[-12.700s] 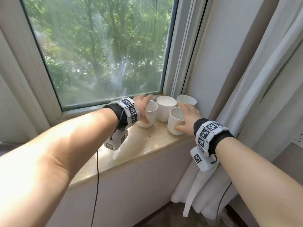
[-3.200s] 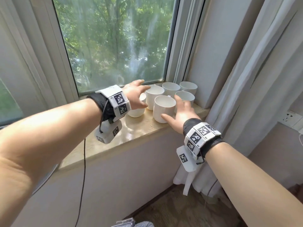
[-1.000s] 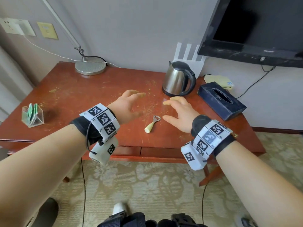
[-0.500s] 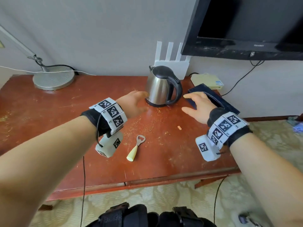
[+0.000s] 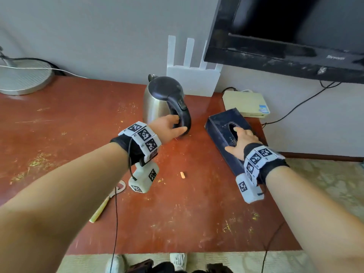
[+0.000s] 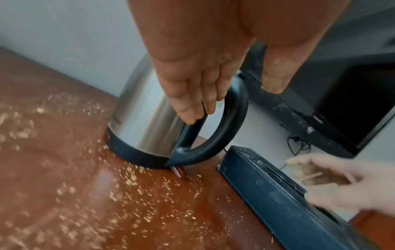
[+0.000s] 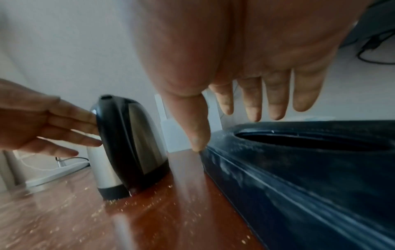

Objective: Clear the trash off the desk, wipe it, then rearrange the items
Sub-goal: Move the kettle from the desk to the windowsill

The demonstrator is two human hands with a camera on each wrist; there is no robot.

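1. Reaching into the loop of the kettle handle (image 5: 184, 117) with the left hand (image 5: 167, 129), fingers (image 6: 190, 108) straight and slipped between handle and steel body, thumb outside the handle; not curled round it.
2. Standing upright at 12 o'clock on the desk (image 5: 78, 125): the kettle (image 5: 159, 103), steel body, black lid and base, handle turned toward 4 o'clock.
3. Lying spread over the top of the tissue box (image 5: 222, 133) at 2 o'clock, the right hand (image 5: 241, 143), fingers extended over the oval slot, thumb tip down at the box's near-left edge; palm contact cannot be told from the wrist view.
4. Sitting just right of the kettle, apart from it, with a strip of bare desk between: the dark blue tissue box, long side angled from 11 toward 5 o'clock.
5. Scattered across the red-brown desk: yellowish crumbs (image 6: 132, 181), thickest at 9 o'clock and around the kettle base.
6. Resting at 6 o'clock from the kettle, a small orange scrap (image 5: 182, 175); at 8 o'clock, partly under the left forearm, a bottle opener (image 5: 106, 201) with a cream handle.
7. Placed behind at 12 to 1 o'clock: a white router (image 5: 192, 77) against the wall, a cream box (image 5: 246, 103) beside it, a television (image 5: 291, 34) on the wall above; at 10 o'clock, a round lamp base (image 5: 23, 79).
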